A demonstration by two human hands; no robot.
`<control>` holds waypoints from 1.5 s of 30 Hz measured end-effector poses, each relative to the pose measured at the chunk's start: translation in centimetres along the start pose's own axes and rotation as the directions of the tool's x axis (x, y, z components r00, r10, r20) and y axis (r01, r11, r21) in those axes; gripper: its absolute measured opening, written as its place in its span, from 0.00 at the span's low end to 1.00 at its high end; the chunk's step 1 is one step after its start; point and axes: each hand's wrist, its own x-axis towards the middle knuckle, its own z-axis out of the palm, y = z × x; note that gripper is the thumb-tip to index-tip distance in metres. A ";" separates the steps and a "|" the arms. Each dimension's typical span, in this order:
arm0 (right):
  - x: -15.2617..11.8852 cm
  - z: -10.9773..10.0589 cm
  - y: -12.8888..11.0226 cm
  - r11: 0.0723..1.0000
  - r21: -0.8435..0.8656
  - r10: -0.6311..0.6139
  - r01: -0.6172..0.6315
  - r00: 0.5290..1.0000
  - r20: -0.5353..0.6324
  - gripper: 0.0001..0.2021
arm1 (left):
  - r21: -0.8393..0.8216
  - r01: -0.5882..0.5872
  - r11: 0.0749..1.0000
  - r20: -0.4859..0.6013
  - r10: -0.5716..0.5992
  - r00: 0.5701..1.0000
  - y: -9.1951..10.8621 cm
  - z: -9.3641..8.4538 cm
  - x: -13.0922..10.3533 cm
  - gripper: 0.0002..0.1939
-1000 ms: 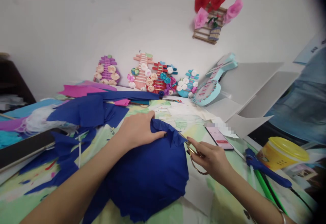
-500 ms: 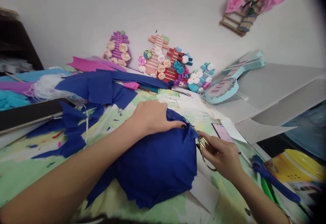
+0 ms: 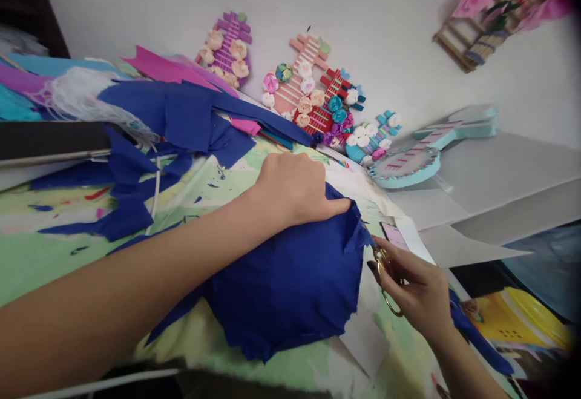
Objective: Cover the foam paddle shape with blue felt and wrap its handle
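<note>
A rounded piece covered in dark blue crepe paper (image 3: 290, 284) lies on the table in front of me, its edges ragged. My left hand (image 3: 295, 190) is closed over its far edge, the thumb pressing the paper near the upper right corner. Gold-handled scissors (image 3: 390, 302) are in my right hand (image 3: 415, 284), with the fingers in the loops. Their blades are hidden at the blue paper's right edge, where a small flap sticks up.
Blue paper scraps (image 3: 131, 187) and a dark flat device (image 3: 49, 145) lie left. Decorated guitar shapes (image 3: 304, 84) lean on the wall. At right are a phone (image 3: 394, 235), grey boards (image 3: 508, 181), a blue glue gun (image 3: 481, 332) and a yellow tub (image 3: 521, 320).
The view has tilted and shifted. Both hands stay at the blue paper's upper right edge, the left thumb now nearer the corner, the scissors still in my right hand.
</note>
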 end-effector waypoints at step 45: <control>-1.0 -0.1 0.3 0.985 0.038 -0.162 0.171 0.972 -0.169 0.25 | -0.128 0.012 0.992 -0.140 -0.030 0.990 2.3 -1.1 -2.5 0.39</control>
